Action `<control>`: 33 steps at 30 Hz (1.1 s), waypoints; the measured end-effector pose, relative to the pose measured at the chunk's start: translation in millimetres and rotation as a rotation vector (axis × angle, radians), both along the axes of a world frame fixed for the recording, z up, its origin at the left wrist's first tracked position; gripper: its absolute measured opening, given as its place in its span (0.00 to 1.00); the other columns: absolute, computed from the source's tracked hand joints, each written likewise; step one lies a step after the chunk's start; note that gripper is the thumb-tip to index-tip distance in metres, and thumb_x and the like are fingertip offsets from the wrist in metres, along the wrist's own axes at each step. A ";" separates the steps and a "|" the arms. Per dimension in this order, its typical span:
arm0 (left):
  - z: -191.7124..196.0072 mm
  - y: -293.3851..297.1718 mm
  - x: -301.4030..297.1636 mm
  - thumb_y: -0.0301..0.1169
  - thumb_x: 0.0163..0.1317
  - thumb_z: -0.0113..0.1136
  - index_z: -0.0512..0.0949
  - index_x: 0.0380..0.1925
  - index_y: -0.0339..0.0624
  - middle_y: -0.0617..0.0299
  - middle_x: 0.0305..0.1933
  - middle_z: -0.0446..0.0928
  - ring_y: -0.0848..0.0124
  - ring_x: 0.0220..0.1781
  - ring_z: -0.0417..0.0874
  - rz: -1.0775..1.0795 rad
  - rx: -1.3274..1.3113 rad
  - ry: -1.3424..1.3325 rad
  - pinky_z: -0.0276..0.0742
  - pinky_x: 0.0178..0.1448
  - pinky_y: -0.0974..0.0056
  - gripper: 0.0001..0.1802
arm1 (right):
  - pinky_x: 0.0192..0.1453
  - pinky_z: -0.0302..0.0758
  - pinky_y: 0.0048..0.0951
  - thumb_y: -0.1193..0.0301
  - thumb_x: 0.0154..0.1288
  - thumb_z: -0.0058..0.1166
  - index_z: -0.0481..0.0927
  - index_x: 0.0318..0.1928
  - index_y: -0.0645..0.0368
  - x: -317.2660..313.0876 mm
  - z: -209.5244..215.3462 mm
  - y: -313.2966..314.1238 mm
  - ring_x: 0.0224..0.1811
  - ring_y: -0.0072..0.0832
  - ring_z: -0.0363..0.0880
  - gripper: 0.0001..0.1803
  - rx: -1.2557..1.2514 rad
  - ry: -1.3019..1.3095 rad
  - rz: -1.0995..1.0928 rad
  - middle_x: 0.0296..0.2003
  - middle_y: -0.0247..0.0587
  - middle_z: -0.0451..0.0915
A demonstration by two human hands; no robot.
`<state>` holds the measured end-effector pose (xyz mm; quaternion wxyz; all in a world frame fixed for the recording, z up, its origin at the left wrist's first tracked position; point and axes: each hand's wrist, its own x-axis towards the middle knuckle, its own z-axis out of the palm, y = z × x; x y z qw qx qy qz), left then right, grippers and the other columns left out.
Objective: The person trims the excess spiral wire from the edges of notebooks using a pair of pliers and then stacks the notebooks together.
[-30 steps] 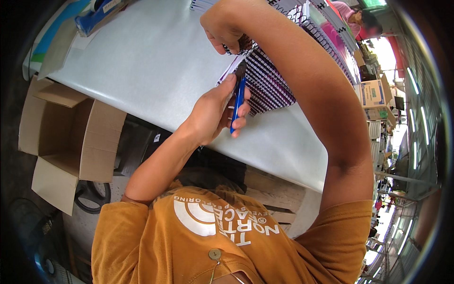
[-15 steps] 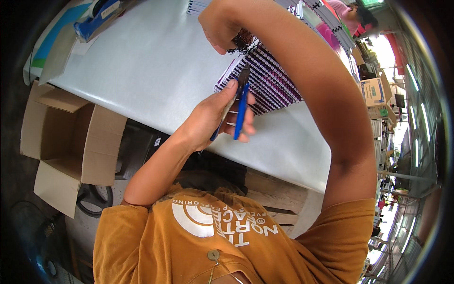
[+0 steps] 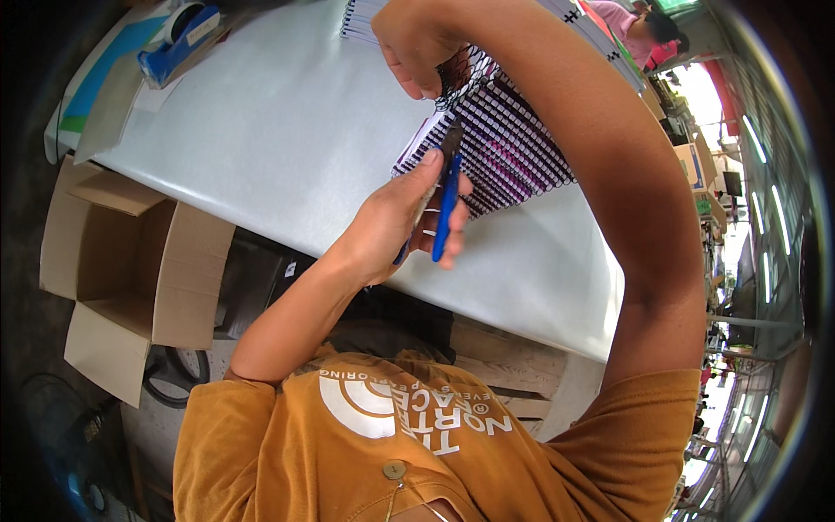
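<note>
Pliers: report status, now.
Left hand holds blue-handled pliers. Right hand at black wire coils. Right forearm hides part of spiral-bound stack.

Left grip [image 3: 396, 209], bare hand, wrapped round metal pliers with blue handles [image 3: 447, 209], handles spread. Dark pliers tip over slanted stack of purple-and-white wire-bound books [image 3: 513, 148]; contact unclear. Right grip [image 3: 413, 54], bare hand, fingers curled at black wire loops [image 3: 454, 80] by the stack; hold uncertain. Stack set back from near edge of pale grey desk [image 3: 261, 130]. Blue tape dispenser [image 3: 178, 50] near desk's left edge; open brown cardboard box [image 3: 191, 270] below near edge, toward left corner.
</note>
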<state>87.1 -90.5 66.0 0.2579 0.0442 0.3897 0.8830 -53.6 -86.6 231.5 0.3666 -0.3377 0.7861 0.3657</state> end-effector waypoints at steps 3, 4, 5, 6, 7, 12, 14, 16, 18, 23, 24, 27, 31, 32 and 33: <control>12.6 8.6 -5.9 0.56 0.70 0.28 0.67 0.49 0.39 0.56 0.33 0.74 0.61 0.35 0.81 0.110 0.073 -0.118 0.80 0.36 0.59 0.32 | 0.37 0.75 0.34 0.68 0.48 0.62 0.85 0.35 0.56 0.9 0.4 0.8 0.32 0.30 0.80 0.11 -0.004 0.027 0.032 0.33 0.39 0.84; 13.5 9.1 -9.3 0.55 0.71 0.28 0.68 0.47 0.39 0.56 0.32 0.73 0.61 0.36 0.81 0.123 0.072 -0.140 0.80 0.35 0.59 0.31 | 0.37 0.75 0.33 0.68 0.48 0.62 0.85 0.34 0.57 2.1 1.3 1.7 0.32 0.30 0.80 0.11 -0.015 0.034 0.038 0.32 0.39 0.84; 13.4 8.3 -10.5 0.55 0.71 0.28 0.68 0.47 0.38 0.56 0.32 0.73 0.61 0.36 0.81 0.101 0.068 -0.111 0.80 0.35 0.60 0.30 | 0.37 0.75 0.33 0.68 0.48 0.62 0.85 0.33 0.57 3.6 2.3 3.1 0.31 0.30 0.80 0.10 -0.026 0.041 0.044 0.32 0.39 0.83; 11.9 5.0 -10.8 0.54 0.71 0.28 0.68 0.47 0.38 0.56 0.33 0.73 0.60 0.36 0.81 0.086 0.061 -0.084 0.80 0.35 0.60 0.30 | 0.36 0.75 0.33 0.68 0.48 0.62 0.85 0.33 0.58 4.3 3.1 2.8 0.31 0.30 0.80 0.10 -0.040 0.045 0.056 0.31 0.40 0.83; 9.3 0.7 -11.4 0.54 0.71 0.28 0.68 0.47 0.38 0.56 0.33 0.73 0.60 0.36 0.81 0.071 0.054 -0.057 0.80 0.36 0.60 0.30 | 0.36 0.75 0.33 0.69 0.48 0.62 0.85 0.32 0.58 3.1 4.4 2.6 0.31 0.30 0.80 0.10 -0.054 0.017 0.039 0.31 0.40 0.83; 10.2 -2.3 -2.6 0.52 0.72 0.28 0.68 0.45 0.38 0.57 0.31 0.72 0.64 0.31 0.78 0.087 0.101 -0.071 0.78 0.34 0.60 0.28 | 0.35 0.74 0.33 0.69 0.48 0.61 0.85 0.31 0.59 2.0 2.9 2.9 0.30 0.30 0.80 0.09 -0.087 0.016 0.010 0.30 0.39 0.83; 25.7 3.2 0.0 0.52 0.72 0.28 0.68 0.44 0.39 0.57 0.30 0.71 0.67 0.27 0.74 0.158 0.083 -0.163 0.76 0.31 0.60 0.27 | 0.35 0.74 0.34 0.69 0.48 0.61 0.85 0.31 0.58 0.0 -1.1 -0.8 0.30 0.30 0.80 0.09 -0.068 0.019 0.018 0.30 0.39 0.83; 28.8 12.9 -8.6 0.53 0.72 0.29 0.68 0.42 0.40 0.58 0.30 0.70 0.68 0.25 0.71 0.130 0.111 -0.162 0.74 0.30 0.61 0.27 | 0.36 0.75 0.34 0.69 0.48 0.61 0.85 0.31 0.57 -0.2 2.0 7.7 0.31 0.31 0.80 0.09 -0.049 0.029 -0.003 0.30 0.39 0.83; 27.6 14.5 -12.2 0.53 0.72 0.29 0.68 0.42 0.41 0.58 0.30 0.69 0.69 0.25 0.69 0.112 0.128 -0.133 0.73 0.29 0.61 0.26 | 0.36 0.75 0.34 0.69 0.48 0.61 0.85 0.31 0.57 -0.4 4.0 11.1 0.31 0.32 0.81 0.09 -0.074 0.014 0.019 0.31 0.40 0.83; 4.9 -0.2 -12.2 0.53 0.71 0.31 0.68 0.41 0.43 0.60 0.29 0.70 0.69 0.25 0.70 0.026 0.300 -0.049 0.73 0.29 0.62 0.26 | 0.39 0.76 0.38 0.72 0.48 0.58 0.84 0.38 0.57 10.1 4.5 2.3 0.38 0.38 0.82 0.13 -0.095 0.156 0.133 0.38 0.43 0.83; 4.5 -0.1 -12.5 0.53 0.71 0.31 0.69 0.41 0.44 0.62 0.28 0.69 0.69 0.25 0.70 0.023 0.317 -0.053 0.74 0.29 0.63 0.25 | 0.42 0.76 0.40 0.73 0.49 0.59 0.83 0.43 0.55 12.5 0.8 3.1 0.42 0.38 0.81 0.17 -0.109 0.213 0.122 0.42 0.40 0.82; 12.2 2.1 -14.6 0.52 0.72 0.27 0.68 0.44 0.41 0.59 0.30 0.72 0.68 0.29 0.77 0.047 0.209 -0.049 0.80 0.34 0.61 0.26 | 0.42 0.77 0.42 0.72 0.50 0.61 0.83 0.45 0.55 18.1 -0.7 6.8 0.42 0.38 0.82 0.18 -0.110 0.270 0.134 0.43 0.40 0.82; 9.2 6.5 -14.5 0.52 0.72 0.28 0.69 0.46 0.41 0.59 0.32 0.73 0.66 0.33 0.78 0.070 0.228 -0.039 0.80 0.37 0.59 0.28 | 0.36 0.77 0.37 0.75 0.45 0.61 0.85 0.40 0.58 29.2 -1.6 8.7 0.36 0.33 0.82 0.16 -0.168 0.298 0.043 0.36 0.43 0.83; 7.9 6.3 -15.4 0.53 0.72 0.29 0.69 0.47 0.41 0.58 0.33 0.74 0.65 0.33 0.78 0.079 0.228 -0.034 0.80 0.37 0.59 0.28 | 0.35 0.77 0.35 0.76 0.44 0.61 0.85 0.38 0.59 30.3 -2.6 8.7 0.35 0.32 0.82 0.16 -0.183 0.302 0.023 0.34 0.44 0.83; 7.0 6.2 -15.8 0.53 0.72 0.29 0.70 0.47 0.41 0.58 0.34 0.74 0.65 0.34 0.78 0.087 0.229 -0.027 0.80 0.37 0.58 0.28 | 0.34 0.77 0.35 0.75 0.44 0.61 0.85 0.38 0.59 29.1 -4.6 10.9 0.34 0.32 0.82 0.15 -0.194 0.306 0.058 0.34 0.43 0.83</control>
